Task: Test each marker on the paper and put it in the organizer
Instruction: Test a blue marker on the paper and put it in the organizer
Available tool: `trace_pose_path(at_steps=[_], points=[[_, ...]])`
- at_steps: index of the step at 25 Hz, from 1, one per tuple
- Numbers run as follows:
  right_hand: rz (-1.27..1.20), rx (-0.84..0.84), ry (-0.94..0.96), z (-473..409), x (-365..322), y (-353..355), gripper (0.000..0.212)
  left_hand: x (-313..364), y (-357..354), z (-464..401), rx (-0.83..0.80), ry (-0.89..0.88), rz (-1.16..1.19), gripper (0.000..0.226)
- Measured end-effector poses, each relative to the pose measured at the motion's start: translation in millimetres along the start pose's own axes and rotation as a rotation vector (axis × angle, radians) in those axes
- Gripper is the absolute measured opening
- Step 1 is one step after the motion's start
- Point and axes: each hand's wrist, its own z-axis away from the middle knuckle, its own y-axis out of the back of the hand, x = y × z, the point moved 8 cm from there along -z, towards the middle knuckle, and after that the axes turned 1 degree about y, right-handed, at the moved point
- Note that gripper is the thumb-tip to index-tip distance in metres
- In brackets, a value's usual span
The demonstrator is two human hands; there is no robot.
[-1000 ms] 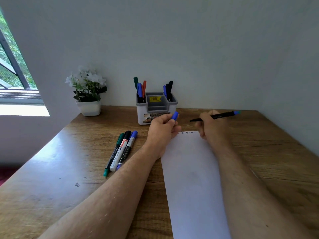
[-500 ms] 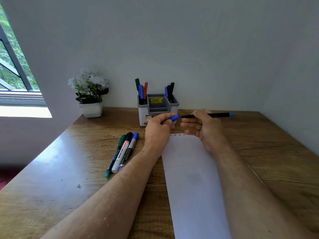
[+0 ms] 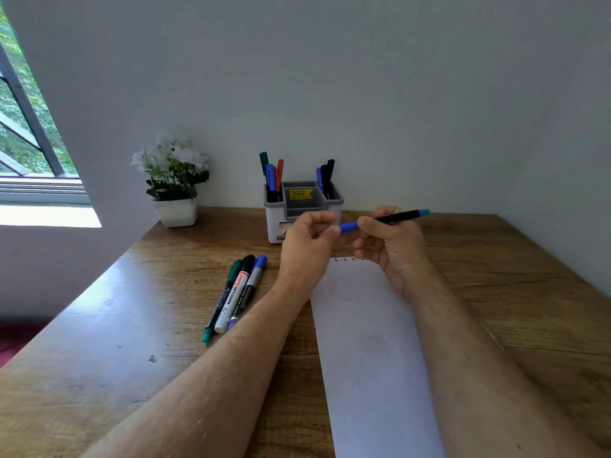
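My right hand (image 3: pixel 391 246) grips a black marker (image 3: pixel 396 217) with a blue end, held level above the top of the white paper (image 3: pixel 367 345). My left hand (image 3: pixel 305 249) pinches its blue cap (image 3: pixel 345 227), which sits on the marker's tip. Small test marks (image 3: pixel 344 259) show at the paper's far edge. The white and grey organizer (image 3: pixel 335 198) stands behind my hands against the wall, with several markers upright in its left and right compartments. Three markers (image 3: pixel 236 294) lie side by side on the desk to the left: green, black-capped white, and blue.
A white pot of white flowers (image 3: pixel 173 190) stands at the back left of the wooden desk (image 3: pixel 99 358). A window (image 3: pixel 29 133) is at the far left. The wall closes off the desk's back and right sides.
My hands came together: the blue cap in my left hand went onto the tip of the marker in my right hand. The marker was lifted off the paper and turned level.
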Motion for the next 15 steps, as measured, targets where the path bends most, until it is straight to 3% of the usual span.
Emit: trace_pose_path(at_steps=[2,5,8,12,15], points=[[-0.071,-0.016,-0.005,-1,0,-2,0.012,0,6,1,0.032,0.048,0.247,0.013],[-0.173,-0.088,-0.044,3,1,-7,0.013,1,14,1,0.075,0.081,0.411,0.014],[-0.192,-0.116,-0.075,4,3,-8,0.032,3,20,3,0.118,0.105,0.435,0.017],[-0.073,-0.06,-0.029,0,2,-2,0.011,2,30,1,0.189,0.09,0.439,0.015],[0.117,-0.057,0.035,-1,1,0,0.007,0,36,0,0.226,0.089,0.432,0.012]])
